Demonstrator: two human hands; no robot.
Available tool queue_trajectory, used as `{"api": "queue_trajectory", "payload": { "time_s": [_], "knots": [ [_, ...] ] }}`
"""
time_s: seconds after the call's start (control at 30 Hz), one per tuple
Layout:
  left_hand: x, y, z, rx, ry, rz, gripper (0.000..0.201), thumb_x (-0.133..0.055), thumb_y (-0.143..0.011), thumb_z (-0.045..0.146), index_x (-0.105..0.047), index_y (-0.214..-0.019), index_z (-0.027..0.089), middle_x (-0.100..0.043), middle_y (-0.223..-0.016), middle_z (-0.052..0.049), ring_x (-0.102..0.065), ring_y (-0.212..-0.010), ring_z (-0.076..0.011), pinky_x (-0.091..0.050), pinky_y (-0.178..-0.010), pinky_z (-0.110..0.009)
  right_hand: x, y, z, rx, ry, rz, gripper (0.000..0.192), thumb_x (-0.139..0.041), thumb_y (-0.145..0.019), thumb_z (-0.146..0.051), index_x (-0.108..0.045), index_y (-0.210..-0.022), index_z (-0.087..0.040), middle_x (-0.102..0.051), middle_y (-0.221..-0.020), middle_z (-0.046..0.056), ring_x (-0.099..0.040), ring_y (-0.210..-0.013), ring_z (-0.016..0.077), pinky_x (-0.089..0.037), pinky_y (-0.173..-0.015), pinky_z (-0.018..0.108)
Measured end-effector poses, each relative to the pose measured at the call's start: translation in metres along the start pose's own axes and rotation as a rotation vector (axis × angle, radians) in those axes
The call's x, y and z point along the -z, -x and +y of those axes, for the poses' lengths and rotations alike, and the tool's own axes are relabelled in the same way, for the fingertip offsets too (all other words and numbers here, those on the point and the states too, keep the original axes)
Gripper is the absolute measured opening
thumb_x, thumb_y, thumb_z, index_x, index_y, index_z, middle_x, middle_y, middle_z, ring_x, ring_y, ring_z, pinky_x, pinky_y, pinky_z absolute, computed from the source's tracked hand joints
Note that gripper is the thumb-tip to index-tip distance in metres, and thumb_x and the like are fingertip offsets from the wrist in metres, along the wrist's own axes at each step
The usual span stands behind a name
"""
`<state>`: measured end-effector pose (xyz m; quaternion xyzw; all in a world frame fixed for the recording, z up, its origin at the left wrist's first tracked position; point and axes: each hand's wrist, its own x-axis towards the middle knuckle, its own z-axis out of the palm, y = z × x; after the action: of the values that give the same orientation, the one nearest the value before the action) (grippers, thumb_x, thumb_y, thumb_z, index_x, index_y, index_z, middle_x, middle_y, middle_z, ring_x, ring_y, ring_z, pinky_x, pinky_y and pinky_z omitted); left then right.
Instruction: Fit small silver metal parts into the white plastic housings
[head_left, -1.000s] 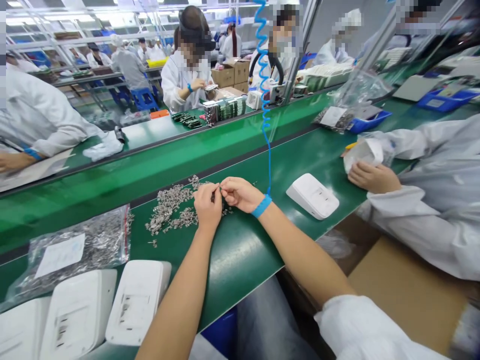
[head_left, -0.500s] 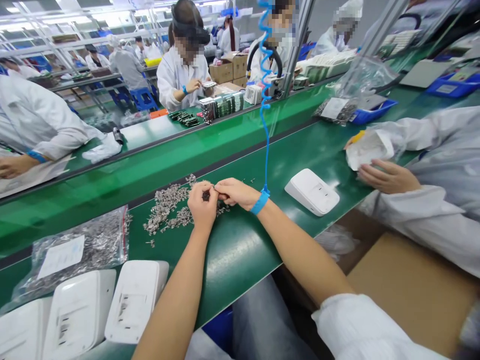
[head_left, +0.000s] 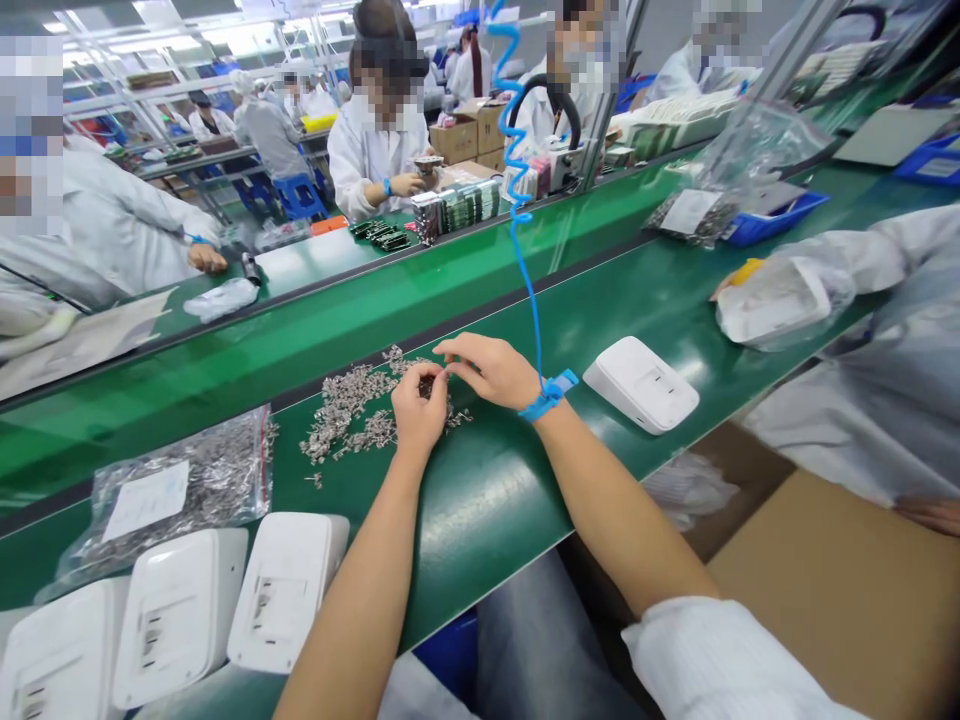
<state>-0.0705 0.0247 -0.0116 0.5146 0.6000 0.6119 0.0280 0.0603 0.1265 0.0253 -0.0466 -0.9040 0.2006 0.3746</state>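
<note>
Closest to the wearer, three white plastic housings (head_left: 285, 590) sit at the near edge of the green counter (head_left: 480, 500), the leftmost cut off by the frame, and a clear bag of metal parts (head_left: 180, 490) lies just beyond them. To their right the counter is bare green up to its front lip, open room around both forearms. The left hand (head_left: 417, 410) and right hand (head_left: 487, 368) meet at the right end of a loose pile of small metal parts (head_left: 360, 415); both pinch with their fingertips on one tiny piece between them, too small to make out. A blue wrist strap (head_left: 550, 392) rings the right wrist, its coiled cord (head_left: 517, 190) rising out of the top of the frame. Another white housing (head_left: 641, 383) lies right of the hands, well apart. A co-worker's sleeve (head_left: 885, 330) crowds the right edge, their hands hidden. Beyond a dark seam runs a second green strip, then people in white coats, blurred.
</note>
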Motion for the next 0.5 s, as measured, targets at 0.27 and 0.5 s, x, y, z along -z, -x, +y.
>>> {"api": "queue_trajectory", "payload": {
  "time_s": [0.27,0.5],
  "knots": [
    [0.002,-0.002,0.002,0.167,0.204,-0.161,0.015,-0.066,-0.082,0.032,-0.065,-0.077,0.018,-0.065,-0.071,0.0,-0.055,-0.062,-0.0116,-0.043,-0.062,-0.024,0.01,-0.004,-0.008,-0.177,-0.304,0.006,0.011,-0.06,-0.089,-0.019,-0.07,-0.087,-0.015,-0.067,-0.082,0.004,-0.059,-0.073,0.0143,-0.046,-0.067,0.027],
    [0.0,0.0,0.001,0.221,0.301,-0.213,0.016,-0.071,-0.08,0.033,-0.066,-0.078,0.018,-0.063,-0.07,0.0,-0.052,-0.061,-0.0111,-0.041,-0.06,-0.024,0.023,-0.001,-0.007,-0.482,-0.748,-0.189,0.016,-0.069,-0.082,-0.029,-0.067,-0.086,-0.013,-0.063,-0.071,-0.001,-0.056,-0.058,0.009,-0.046,-0.056,0.022]
  ]
}}
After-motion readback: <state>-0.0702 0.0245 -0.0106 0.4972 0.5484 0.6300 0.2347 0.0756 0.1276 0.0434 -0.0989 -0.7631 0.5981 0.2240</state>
